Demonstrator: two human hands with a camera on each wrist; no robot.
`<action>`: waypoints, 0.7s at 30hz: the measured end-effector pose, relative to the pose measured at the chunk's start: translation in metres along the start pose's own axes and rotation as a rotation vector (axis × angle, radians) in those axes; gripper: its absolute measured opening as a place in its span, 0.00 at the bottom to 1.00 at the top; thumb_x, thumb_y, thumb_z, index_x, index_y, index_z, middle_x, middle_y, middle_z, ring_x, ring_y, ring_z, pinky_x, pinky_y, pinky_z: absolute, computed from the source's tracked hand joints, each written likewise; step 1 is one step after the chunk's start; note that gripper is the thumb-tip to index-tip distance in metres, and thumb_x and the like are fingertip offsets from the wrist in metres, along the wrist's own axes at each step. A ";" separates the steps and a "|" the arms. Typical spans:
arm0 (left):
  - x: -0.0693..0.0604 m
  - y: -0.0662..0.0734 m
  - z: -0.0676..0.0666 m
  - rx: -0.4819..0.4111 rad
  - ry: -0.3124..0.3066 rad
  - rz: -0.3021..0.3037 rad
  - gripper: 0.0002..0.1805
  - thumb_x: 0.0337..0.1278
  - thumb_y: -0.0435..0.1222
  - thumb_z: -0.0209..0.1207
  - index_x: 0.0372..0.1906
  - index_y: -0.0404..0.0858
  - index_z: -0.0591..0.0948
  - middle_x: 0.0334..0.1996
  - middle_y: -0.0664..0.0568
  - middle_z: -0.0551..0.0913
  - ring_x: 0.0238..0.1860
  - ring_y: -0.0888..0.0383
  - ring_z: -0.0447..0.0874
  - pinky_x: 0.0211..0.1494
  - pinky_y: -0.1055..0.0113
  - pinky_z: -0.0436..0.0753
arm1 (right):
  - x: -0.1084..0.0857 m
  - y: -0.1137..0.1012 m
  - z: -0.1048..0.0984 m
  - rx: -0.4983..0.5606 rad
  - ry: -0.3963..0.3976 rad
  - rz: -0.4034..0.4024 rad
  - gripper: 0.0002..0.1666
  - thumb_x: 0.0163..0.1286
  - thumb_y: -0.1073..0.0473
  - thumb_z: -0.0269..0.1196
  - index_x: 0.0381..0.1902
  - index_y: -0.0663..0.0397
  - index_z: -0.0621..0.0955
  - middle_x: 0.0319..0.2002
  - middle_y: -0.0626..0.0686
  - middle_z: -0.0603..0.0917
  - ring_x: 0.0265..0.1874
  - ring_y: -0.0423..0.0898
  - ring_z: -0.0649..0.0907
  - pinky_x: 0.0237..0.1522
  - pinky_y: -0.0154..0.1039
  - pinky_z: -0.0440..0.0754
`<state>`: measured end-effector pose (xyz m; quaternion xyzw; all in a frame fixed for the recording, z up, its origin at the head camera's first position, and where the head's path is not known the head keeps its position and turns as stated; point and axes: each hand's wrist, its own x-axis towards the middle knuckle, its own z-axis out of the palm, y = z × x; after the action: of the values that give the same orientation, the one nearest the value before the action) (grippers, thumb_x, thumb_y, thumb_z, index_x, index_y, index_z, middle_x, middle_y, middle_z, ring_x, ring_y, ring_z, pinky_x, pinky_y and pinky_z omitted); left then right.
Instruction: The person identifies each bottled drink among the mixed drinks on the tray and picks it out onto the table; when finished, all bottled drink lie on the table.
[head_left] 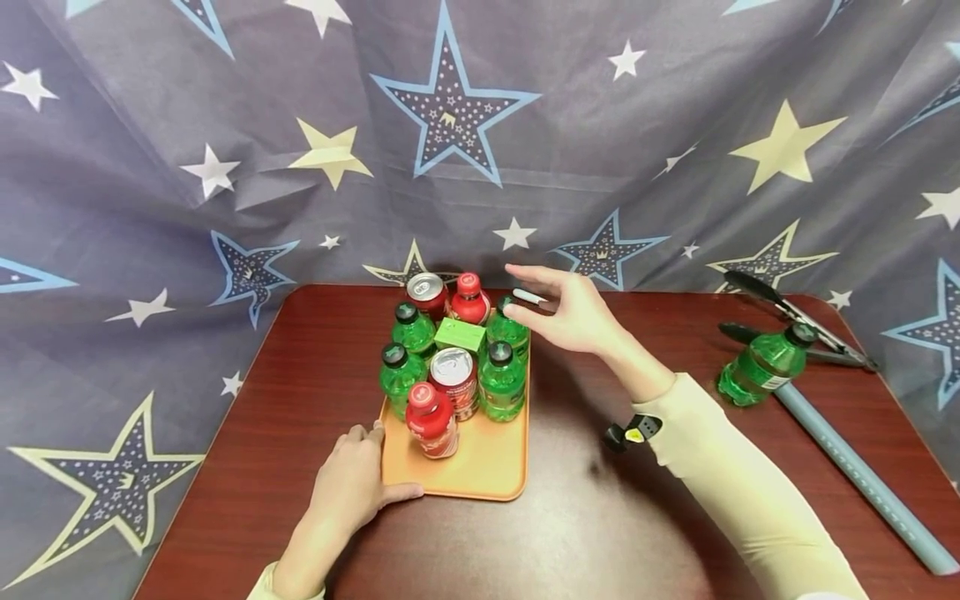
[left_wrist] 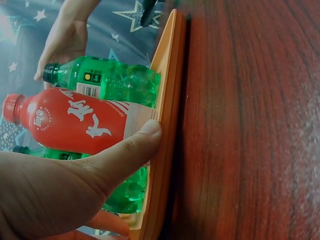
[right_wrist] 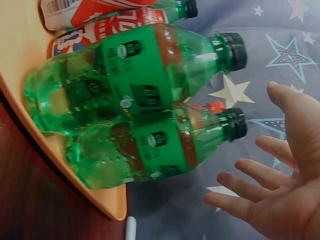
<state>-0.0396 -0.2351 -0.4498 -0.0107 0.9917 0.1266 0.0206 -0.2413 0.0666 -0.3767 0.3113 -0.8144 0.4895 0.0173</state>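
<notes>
An orange tray (head_left: 480,467) holds several green bottles (head_left: 502,382), two red bottles (head_left: 432,421), two cans (head_left: 453,375) and a light green box (head_left: 461,335). At its front left corner is the left hand (head_left: 351,479), thumb along the front edge; in the left wrist view its thumb rests on the tray rim (left_wrist: 170,125) beside a red bottle (left_wrist: 80,120). The right hand (head_left: 573,312) is spread beside the back right bottle. In the right wrist view, that hand (right_wrist: 280,175) has its fingers apart near the black caps, with nothing held.
On the right of the table (head_left: 600,517) a green bottle (head_left: 767,362) lies tilted by black-tipped tongs (head_left: 817,329) and a long grey-blue bar (head_left: 862,475). A white stick-like object (head_left: 529,296) shows by the right hand. A star-patterned cloth (head_left: 525,208) hangs behind.
</notes>
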 end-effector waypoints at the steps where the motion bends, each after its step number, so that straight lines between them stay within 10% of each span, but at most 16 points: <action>1: 0.000 0.000 0.000 0.000 -0.002 -0.002 0.67 0.26 0.66 0.83 0.68 0.22 0.76 0.44 0.34 0.82 0.46 0.38 0.84 0.43 0.39 0.88 | 0.000 0.001 0.001 0.003 -0.004 0.005 0.33 0.69 0.56 0.75 0.71 0.49 0.82 0.68 0.52 0.85 0.64 0.52 0.87 0.61 0.42 0.86; 21: -0.001 0.001 0.001 0.010 0.022 0.006 0.66 0.26 0.65 0.84 0.66 0.21 0.77 0.42 0.35 0.82 0.44 0.37 0.84 0.43 0.40 0.88 | -0.004 0.019 0.025 -0.123 -0.046 0.025 0.36 0.68 0.49 0.76 0.71 0.49 0.81 0.61 0.54 0.89 0.56 0.51 0.91 0.47 0.47 0.87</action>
<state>-0.0390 -0.2343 -0.4501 -0.0088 0.9925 0.1217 0.0092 -0.2413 0.0545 -0.4060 0.3107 -0.8469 0.4314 0.0118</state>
